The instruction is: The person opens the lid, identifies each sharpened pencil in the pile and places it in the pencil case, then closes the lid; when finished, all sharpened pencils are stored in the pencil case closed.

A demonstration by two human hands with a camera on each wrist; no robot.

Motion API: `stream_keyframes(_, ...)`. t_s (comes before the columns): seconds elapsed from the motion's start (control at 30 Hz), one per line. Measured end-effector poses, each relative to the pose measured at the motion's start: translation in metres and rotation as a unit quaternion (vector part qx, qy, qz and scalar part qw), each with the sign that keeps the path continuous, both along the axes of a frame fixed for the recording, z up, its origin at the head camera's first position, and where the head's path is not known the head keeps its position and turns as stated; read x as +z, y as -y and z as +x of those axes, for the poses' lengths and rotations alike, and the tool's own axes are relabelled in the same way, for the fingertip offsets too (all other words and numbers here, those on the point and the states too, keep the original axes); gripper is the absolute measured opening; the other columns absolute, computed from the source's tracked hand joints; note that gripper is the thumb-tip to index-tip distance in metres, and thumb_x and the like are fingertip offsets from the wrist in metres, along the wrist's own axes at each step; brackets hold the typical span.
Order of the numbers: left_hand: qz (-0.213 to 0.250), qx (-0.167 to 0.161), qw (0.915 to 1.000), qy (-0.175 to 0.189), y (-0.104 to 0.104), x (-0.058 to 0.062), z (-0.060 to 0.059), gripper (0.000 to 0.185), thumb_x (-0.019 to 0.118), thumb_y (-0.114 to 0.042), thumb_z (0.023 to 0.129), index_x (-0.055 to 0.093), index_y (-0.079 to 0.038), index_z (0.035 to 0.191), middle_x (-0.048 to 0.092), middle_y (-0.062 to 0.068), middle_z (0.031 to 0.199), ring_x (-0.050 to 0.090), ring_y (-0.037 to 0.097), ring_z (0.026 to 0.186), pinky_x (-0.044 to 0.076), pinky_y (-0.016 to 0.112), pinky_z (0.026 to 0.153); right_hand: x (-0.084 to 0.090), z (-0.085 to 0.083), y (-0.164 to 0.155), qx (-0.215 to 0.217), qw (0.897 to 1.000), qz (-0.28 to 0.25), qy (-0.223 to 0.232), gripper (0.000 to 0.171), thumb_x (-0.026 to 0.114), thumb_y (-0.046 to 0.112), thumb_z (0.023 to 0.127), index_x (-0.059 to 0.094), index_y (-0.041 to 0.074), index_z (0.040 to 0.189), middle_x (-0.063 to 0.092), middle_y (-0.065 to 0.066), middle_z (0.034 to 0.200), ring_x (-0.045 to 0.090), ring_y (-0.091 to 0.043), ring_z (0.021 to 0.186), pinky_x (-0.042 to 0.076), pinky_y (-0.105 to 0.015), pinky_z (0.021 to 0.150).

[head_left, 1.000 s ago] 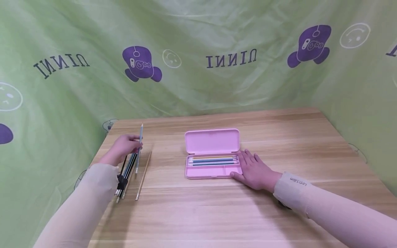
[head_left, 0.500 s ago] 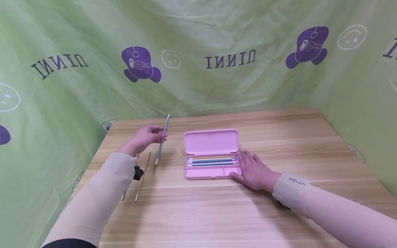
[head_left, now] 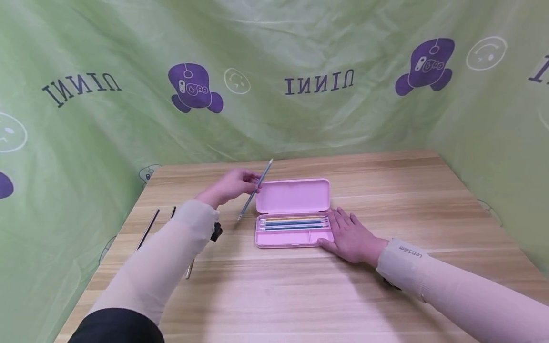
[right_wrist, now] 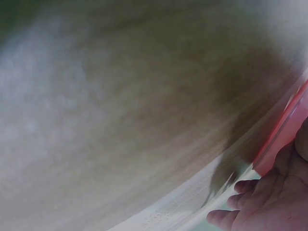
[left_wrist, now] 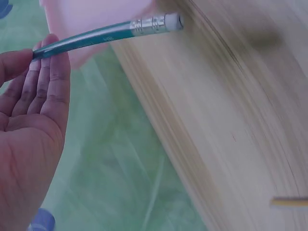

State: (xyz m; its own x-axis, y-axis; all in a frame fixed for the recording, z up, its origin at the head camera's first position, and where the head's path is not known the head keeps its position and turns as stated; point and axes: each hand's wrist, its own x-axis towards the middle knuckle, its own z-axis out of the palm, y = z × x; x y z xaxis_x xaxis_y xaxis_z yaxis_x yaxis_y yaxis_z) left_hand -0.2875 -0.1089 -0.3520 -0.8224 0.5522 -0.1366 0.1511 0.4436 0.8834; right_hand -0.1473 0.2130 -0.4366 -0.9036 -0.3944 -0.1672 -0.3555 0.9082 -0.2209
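In the head view my left hand (head_left: 233,185) pinches a teal pencil (head_left: 254,193) between thumb and fingers, tilted in the air just left of the raised lid. The left wrist view shows this pencil's silver ferrule and white eraser (left_wrist: 173,22) pointing away from the hand. An open pink pencil case (head_left: 283,238) lies on the table, with several pencils (head_left: 293,222) side by side in its long rear compartment. My right hand (head_left: 353,237) rests flat with its fingers spread against the case's right end; in the right wrist view its fingers (right_wrist: 224,217) extend beside the pink case.
On the wooden table (head_left: 321,295), a dark pencil (head_left: 147,229) lies to the left, and another pencil (head_left: 189,270) is mostly hidden under the left forearm. A green printed cloth (head_left: 266,124) hangs behind and at the sides.
My left hand has lifted the teal pencil from beside the loose pencils and carried it right, to the case's lid. The right hand has stayed in place at the case.
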Motion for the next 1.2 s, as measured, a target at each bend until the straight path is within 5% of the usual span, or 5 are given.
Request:
stream_keyframes(0.7,-0.047,-0.106,0.9933,0.001,-0.069,-0.019,0.011,0.036,0.055,0.010,0.099,0.059,0.013,0.134,0.072,0.023,0.110,0.070,0.026,0.100,0.058,0.032,0.090,-0.001,-0.001,-0.001,-0.002,1.000,-0.004,0.006,0.099,0.037,0.065,0.104,0.018,-0.017,0.156,0.018,-0.035,0.163,0.014,-0.051,0.152,0.014,-0.067,0.120)
stream_keyframes(1.2,-0.174,-0.202,0.9569,-0.114,-0.086,-0.034,0.018,0.032,0.066,0.005,0.093,0.071,0.005,0.125,0.074,0.008,0.099,0.062,0.011,0.086,0.052,0.021,0.083,-0.008,-0.003,-0.002,-0.001,1.000,0.005,-0.009,0.098,0.036,0.066,0.104,0.018,-0.015,0.157,0.018,-0.033,0.164,0.015,-0.049,0.152,0.016,-0.066,0.120)
